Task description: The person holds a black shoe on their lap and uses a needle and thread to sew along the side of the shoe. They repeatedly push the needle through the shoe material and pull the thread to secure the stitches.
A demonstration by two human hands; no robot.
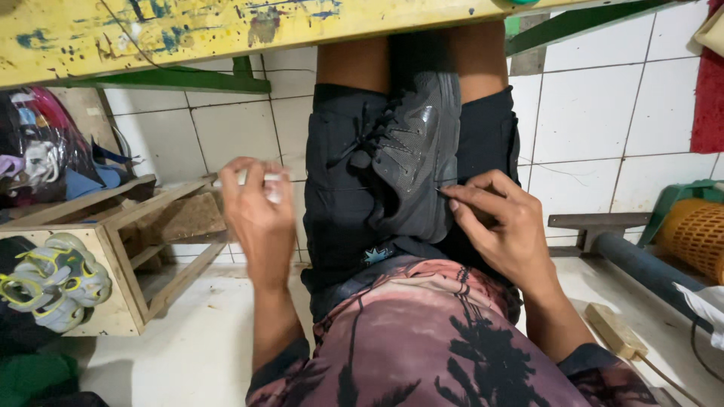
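Shoe (411, 151) on lap; right hand (501, 226) fingers pinch needle, left hand (260, 218) raised, fingers curled.

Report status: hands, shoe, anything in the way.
Right hand pinching a needle at the black shoe sole edge. Left hand raised beside it, gripping something small and pale. Shoe on lap; nothing obstructing.

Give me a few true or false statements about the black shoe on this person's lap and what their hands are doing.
1. The black lace-up shoe lies on the person's lap. True.
2. The right hand presses its fingertips against the shoe's side edge. True.
3. The left hand grips the shoe's laces. False: it is raised apart from the shoe, pinching something small and pale, too blurred to tell.
4. The wooden crate stands by the right hand. False: it is on the left-hand side.
5. The floor is white tile. True.
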